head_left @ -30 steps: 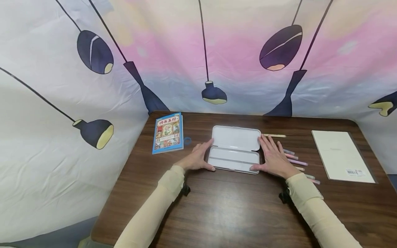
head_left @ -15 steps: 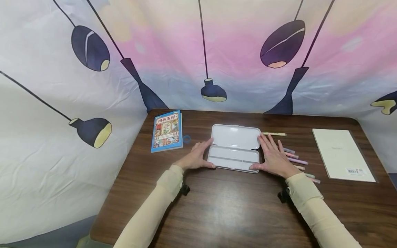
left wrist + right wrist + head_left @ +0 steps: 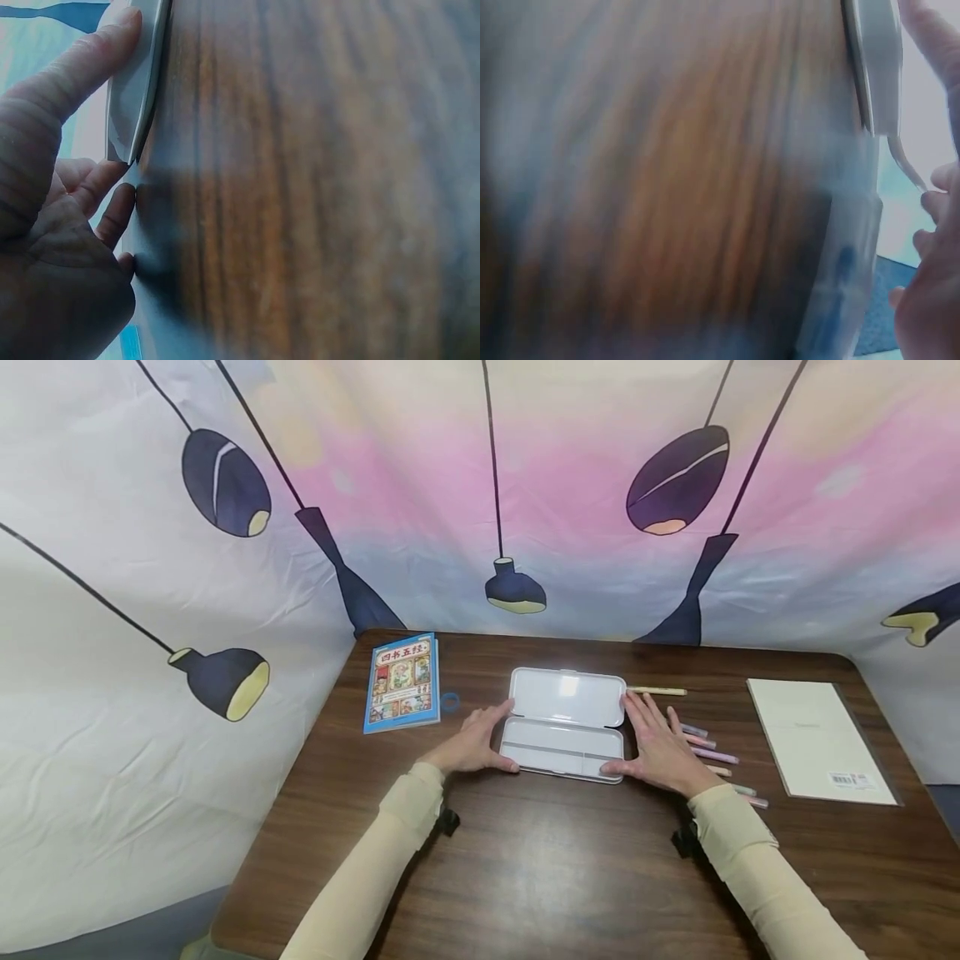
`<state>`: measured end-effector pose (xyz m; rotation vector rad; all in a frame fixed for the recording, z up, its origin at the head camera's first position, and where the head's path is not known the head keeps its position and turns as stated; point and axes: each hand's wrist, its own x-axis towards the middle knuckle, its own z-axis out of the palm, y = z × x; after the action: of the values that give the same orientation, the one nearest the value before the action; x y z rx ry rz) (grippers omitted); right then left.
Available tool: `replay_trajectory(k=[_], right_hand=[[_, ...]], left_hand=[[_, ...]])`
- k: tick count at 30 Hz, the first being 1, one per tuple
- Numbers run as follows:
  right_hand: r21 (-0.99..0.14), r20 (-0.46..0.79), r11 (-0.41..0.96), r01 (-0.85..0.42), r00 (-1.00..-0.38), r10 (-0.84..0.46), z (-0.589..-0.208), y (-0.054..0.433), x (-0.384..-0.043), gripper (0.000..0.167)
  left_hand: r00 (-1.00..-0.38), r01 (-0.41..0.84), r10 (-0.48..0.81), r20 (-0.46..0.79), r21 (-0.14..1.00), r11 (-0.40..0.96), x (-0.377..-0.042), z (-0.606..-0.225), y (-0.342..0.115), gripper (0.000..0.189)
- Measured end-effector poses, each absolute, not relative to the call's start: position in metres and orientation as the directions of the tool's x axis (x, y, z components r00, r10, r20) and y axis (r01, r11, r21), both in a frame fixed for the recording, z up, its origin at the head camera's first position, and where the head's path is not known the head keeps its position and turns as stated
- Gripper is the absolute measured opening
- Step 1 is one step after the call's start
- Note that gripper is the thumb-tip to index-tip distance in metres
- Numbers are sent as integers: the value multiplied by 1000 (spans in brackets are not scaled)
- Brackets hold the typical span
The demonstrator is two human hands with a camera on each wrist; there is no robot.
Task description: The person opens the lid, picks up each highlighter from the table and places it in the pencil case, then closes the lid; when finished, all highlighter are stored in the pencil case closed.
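An opened white pencil case (image 3: pixel 561 739) lies on the table between my hands, its hinged lid (image 3: pixel 567 697) laid back. Thin dividers split its tray, and nothing lies inside. My left hand (image 3: pixel 474 742) touches the left side, fingertips by the hinge and thumb at the front left corner. In the left wrist view that thumb (image 3: pixel 82 67) lies along the case's edge (image 3: pixel 136 105). On the other side my right hand (image 3: pixel 660 750) rests straight, spread fingers against the lid's right edge, its thumb on the tray's front right rim.
Several pastel pens (image 3: pixel 716 757) lie right of my right hand, partly hidden by it. One yellowish pen (image 3: pixel 663 691) lies behind it. A blue-edged book (image 3: pixel 402 683) and a blue ring (image 3: pixel 449 702) sit left; a cream pad (image 3: pixel 821 739) lies far right on the table (image 3: pixel 555 868).
Both hands stay in place at the pencil case, which has not moved on the table. Only the head view has shifted slightly.
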<state>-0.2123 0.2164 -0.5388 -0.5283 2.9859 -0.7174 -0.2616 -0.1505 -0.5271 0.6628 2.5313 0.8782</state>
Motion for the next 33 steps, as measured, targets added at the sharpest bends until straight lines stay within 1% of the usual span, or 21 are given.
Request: replay_trajectory(k=[6, 10, 13, 19, 24, 30, 33], right_hand=[[-495, 50, 825, -272, -957, -285, -526, 229, -203, 128], [-537, 80, 804, -256, -964, -254, -515, 246, -192, 125], [-558, 101, 793, -244, -969, -226, -511, 260, -178, 124], [-578, 127, 792, -196, -981, -150, -511, 293, -139, 121], [-601, 163, 779, -180, -981, -101, -513, 310, -113, 114], [-595, 133, 795, -116, -990, -45, -517, 325, -87, 105], [-579, 139, 810, -97, -990, -19, -518, 330, -77, 95]], left_hand=[[-809, 320, 553, -199, 640, 699, -265, -527, -149, 122], [-816, 321, 547, -186, 642, 697, -267, -525, -151, 121], [-823, 314, 537, -185, 640, 701, -266, -524, -153, 122], [-808, 322, 554, -200, 637, 701, -265, -528, -149, 121], [-809, 309, 550, -208, 646, 698, -264, -529, -147, 121], [-811, 276, 536, -234, 655, 703, -265, -526, -147, 122], [-811, 275, 534, -238, 652, 707, -266, -526, -148, 122]])
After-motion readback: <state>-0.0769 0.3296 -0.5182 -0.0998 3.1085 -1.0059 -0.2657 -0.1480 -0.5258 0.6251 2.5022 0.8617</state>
